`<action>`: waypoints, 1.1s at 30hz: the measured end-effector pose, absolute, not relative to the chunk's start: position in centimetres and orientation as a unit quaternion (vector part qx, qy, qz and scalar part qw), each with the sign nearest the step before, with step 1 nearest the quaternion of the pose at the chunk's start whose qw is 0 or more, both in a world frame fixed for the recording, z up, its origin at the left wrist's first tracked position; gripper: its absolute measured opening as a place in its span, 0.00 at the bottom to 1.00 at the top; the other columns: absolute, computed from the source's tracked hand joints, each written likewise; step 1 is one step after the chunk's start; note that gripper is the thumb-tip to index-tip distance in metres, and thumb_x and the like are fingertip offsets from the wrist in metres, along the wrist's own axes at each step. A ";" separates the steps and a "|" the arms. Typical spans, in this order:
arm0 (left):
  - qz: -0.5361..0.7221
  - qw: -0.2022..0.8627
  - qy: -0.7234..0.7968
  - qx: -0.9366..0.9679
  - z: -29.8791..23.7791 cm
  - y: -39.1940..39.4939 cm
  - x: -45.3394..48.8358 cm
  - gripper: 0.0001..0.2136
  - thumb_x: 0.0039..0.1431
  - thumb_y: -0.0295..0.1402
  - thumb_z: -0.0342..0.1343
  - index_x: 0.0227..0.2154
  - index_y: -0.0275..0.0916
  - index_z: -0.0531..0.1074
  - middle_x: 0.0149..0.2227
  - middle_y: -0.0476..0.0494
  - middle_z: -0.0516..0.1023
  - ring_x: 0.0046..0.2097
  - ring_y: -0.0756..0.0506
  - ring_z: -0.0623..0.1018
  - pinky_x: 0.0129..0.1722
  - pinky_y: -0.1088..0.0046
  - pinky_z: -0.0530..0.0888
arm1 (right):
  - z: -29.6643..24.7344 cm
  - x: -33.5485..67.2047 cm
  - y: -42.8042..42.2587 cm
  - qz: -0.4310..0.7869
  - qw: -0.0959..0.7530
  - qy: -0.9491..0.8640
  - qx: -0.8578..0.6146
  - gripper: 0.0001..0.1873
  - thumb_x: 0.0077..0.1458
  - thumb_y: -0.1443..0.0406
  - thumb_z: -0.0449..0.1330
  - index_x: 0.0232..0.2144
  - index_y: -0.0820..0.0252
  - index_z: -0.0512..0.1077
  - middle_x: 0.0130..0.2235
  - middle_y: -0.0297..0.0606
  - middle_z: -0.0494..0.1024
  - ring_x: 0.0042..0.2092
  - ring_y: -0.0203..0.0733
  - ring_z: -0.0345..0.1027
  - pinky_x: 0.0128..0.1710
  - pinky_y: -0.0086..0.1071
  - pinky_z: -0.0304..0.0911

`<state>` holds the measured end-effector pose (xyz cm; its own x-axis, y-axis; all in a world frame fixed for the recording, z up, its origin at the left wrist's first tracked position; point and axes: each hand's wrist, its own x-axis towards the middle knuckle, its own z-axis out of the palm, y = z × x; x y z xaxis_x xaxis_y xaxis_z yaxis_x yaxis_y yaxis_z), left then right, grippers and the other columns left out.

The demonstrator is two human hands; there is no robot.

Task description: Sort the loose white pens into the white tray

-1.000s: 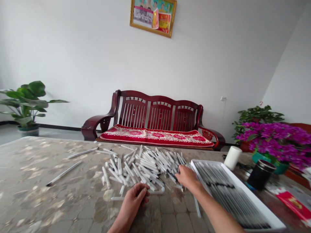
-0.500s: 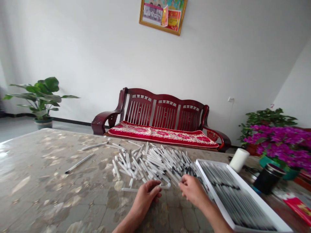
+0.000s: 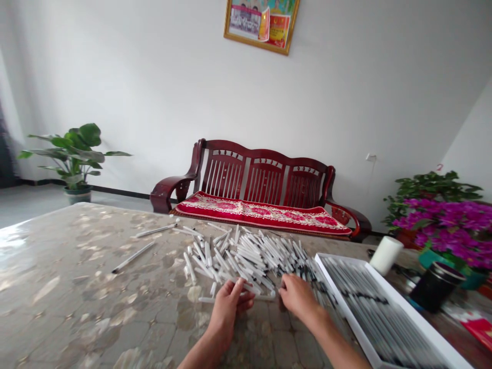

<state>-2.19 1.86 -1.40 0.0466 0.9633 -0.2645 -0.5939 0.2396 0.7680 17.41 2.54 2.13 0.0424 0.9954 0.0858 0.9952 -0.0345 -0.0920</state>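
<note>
Where print shows: one gold-framed picture [image 3: 262, 25], cut by the top edge, bears lettering too small to read; one small red mark [image 3: 439, 167], shaped like a 2, is on the right; one red packet [image 3: 478, 325], partly out of view, has print too blurred to make out.
Plant [image 3: 80, 154]: one, potted, on the floor behind the far left corner of the table [image 3: 77, 292].
Loose pens [image 3: 133, 258]: two, lying apart on the left of the table.
Left hand [image 3: 227, 305]: thumb and index close together beside the end of a pale tube [image 3: 250, 289]; I cannot tell whether they pinch it; other fingers curled.
Heap [image 3: 248, 251]: pens mid-table, overlapping, too many to count, just beyond both hands; the left hand covers part of its near edge.
Bench [image 3: 265, 177]: one, dark red, behind the table, with one patterned red cover [image 3: 261, 210] along its seat.
Right hand [image 3: 298, 294]: fingers curled at the heap's near edge; I cannot tell whether they hold anything.
Tray [image 3: 342, 303]: one, white, right of the heap, holding two rows of pens, packed too closely to count.
Roll [image 3: 386, 255]: one, white, beside the tray's far right corner.
Cup [image 3: 436, 288]: one, black, standing partly before the teal pot [image 3: 428, 258].
Flowers [image 3: 451, 225]: one purple bunch, hiding some green foliage [image 3: 434, 189].
</note>
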 end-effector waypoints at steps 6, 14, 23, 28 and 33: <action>0.593 0.699 0.362 0.169 -1.2 1.9 -2.4 0.05 0.56 0.27 0.62 0.30 0.38 0.70 0.33 0.44 0.82 0.28 0.49 0.81 0.31 0.75 0.79 | 2.6 16.5 3.1 -0.013 -0.009 -0.683 -0.730 0.11 0.51 0.72 0.58 0.32 0.62 0.80 0.39 0.55 0.82 0.42 0.53 0.77 0.37 0.33 0.64; 0.600 0.709 0.350 0.124 -0.8 1.9 -2.8 0.04 0.62 0.27 0.56 0.33 0.38 0.66 0.37 0.40 0.81 0.30 0.46 0.83 0.33 0.68 0.81 | 2.7 18.3 -0.2 0.006 -0.006 -0.702 -0.712 0.12 0.50 0.73 0.56 0.31 0.61 0.80 0.37 0.50 0.83 0.40 0.50 0.77 0.34 0.30 0.61; 0.602 0.711 0.349 0.107 -0.5 1.6 -3.0 0.03 0.65 0.28 0.52 0.36 0.39 0.63 0.39 0.39 0.80 0.31 0.46 0.84 0.34 0.67 0.81 | 2.9 15.9 -4.0 0.103 0.111 -0.749 -0.645 0.11 0.50 0.76 0.55 0.29 0.58 0.75 0.30 0.35 0.80 0.32 0.37 0.73 0.30 0.26 0.53; 0.600 0.717 0.339 0.104 -0.7 1.8 -3.1 0.05 0.63 0.29 0.54 0.36 0.40 0.63 0.39 0.39 0.80 0.31 0.46 0.83 0.34 0.68 0.81 | 2.7 15.8 -4.2 0.104 0.108 -0.756 -0.637 0.11 0.49 0.76 0.55 0.29 0.58 0.74 0.30 0.34 0.80 0.34 0.38 0.72 0.31 0.27 0.52; 0.598 0.714 0.351 0.096 -0.3 1.8 -3.1 0.03 0.65 0.27 0.51 0.35 0.39 0.63 0.37 0.40 0.80 0.30 0.46 0.84 0.32 0.70 0.81 | 2.8 15.7 -4.2 0.106 0.109 -0.755 -0.638 0.11 0.50 0.76 0.55 0.28 0.59 0.74 0.30 0.34 0.80 0.33 0.37 0.72 0.31 0.27 0.52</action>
<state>-3.08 1.80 -0.31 0.0384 0.9216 -0.3863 -0.7870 0.2661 0.5566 15.68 -4.18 2.76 -0.1617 0.9864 0.0306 0.9402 0.1634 -0.2990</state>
